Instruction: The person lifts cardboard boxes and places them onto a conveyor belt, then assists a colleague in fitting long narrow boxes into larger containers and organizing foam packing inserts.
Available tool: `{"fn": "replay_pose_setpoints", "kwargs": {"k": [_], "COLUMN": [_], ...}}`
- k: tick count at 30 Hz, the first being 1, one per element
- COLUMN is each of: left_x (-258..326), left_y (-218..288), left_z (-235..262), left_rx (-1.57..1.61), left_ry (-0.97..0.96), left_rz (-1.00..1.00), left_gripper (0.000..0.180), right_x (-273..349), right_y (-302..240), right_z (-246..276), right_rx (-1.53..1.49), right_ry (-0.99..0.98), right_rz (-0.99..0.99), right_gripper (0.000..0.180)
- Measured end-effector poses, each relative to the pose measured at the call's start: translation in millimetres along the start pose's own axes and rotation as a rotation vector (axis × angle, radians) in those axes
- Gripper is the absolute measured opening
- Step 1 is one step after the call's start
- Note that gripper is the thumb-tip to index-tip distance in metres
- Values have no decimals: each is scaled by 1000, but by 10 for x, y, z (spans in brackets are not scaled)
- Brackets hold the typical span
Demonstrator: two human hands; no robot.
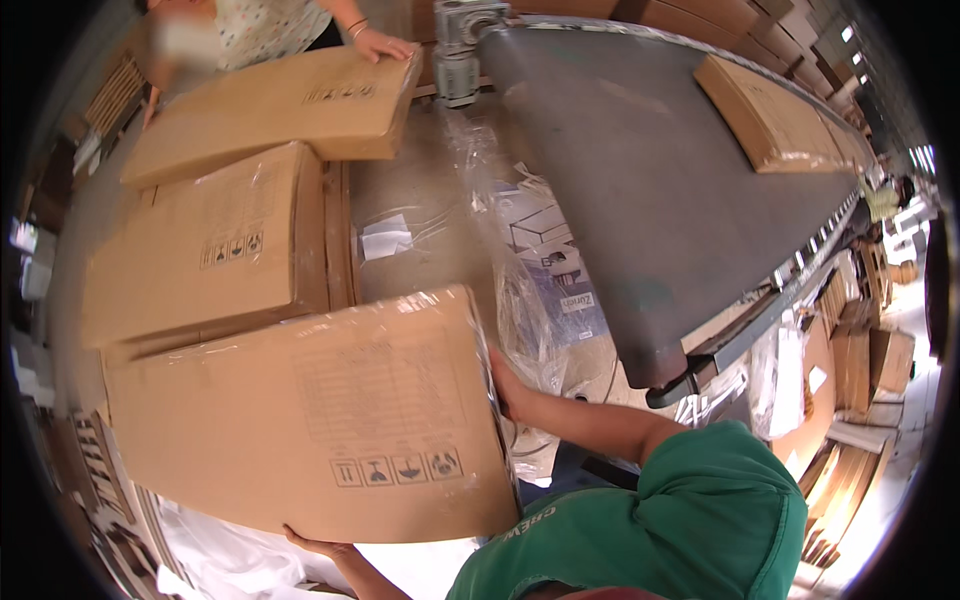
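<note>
A large flat cardboard box (230, 430) lies tilted in front of me, with printed handling symbols on its face and clear tape along its edges. My left hand (318, 546) grips its near lower edge, a finger showing over the rim. Against the box's right end is my right hand (503, 388), partly hidden behind that edge. Beyond it, a second cardboard box (190, 255) rests on a stack. Another flat box (270, 105) overlaps the far end, where a co-worker's hand (380, 45) rests on its top corner.
A dark conveyor belt (640, 170) stands to the right, carrying a cardboard box (775, 120) at its far side. Clear plastic film (520, 310) and a printed sheet (560, 270) lie between stack and conveyor. White wrapping (235, 550) is at near left; cardboard pieces (850, 360) stand at right.
</note>
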State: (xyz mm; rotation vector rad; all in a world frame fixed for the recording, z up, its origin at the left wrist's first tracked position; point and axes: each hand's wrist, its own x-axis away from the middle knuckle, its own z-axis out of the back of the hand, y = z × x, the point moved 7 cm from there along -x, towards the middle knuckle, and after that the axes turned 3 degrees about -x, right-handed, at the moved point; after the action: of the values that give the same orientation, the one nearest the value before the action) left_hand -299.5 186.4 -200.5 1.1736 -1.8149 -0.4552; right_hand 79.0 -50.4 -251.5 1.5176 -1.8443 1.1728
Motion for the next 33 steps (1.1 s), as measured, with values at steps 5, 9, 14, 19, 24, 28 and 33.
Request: {"fn": "replay_pose_setpoints", "kwargs": {"k": [5, 9, 14, 19, 24, 28, 33], "left_x": [486, 1401, 2535, 3529, 4160, 2764, 558], "left_y": [-390, -959, -1717, -2406, -2185, -1322, 535], "left_z": [-894, -1340, -1625, -2351, -3485, -2857, -81], "left_rx": [19, 43, -28, -331, -540, -626, -1094], "left_ry": [-157, -117, -152, -326, -1307, -701, 378], "left_rz": [102, 135, 308, 631, 645, 161, -181], "left_gripper": [68, 66, 72, 75, 47, 45, 35], "right_x": [744, 1262, 2298, 2860, 3324, 3624, 3794], "right_y": [-1392, -1985, -2759, -4117, -4893, -4234, -2794], "right_z": [-379, 252, 1131, 1984, 2555, 2485, 2058], "right_rx": [74, 104, 120, 156, 543, 944, 1162], "right_ry": [-265, -272, -176, -226, 327, 344, 669], "right_rz": [260, 271, 303, 363, 937, 1034, 1555], "right_gripper": [76, 76, 73, 67, 75, 44, 27]}}
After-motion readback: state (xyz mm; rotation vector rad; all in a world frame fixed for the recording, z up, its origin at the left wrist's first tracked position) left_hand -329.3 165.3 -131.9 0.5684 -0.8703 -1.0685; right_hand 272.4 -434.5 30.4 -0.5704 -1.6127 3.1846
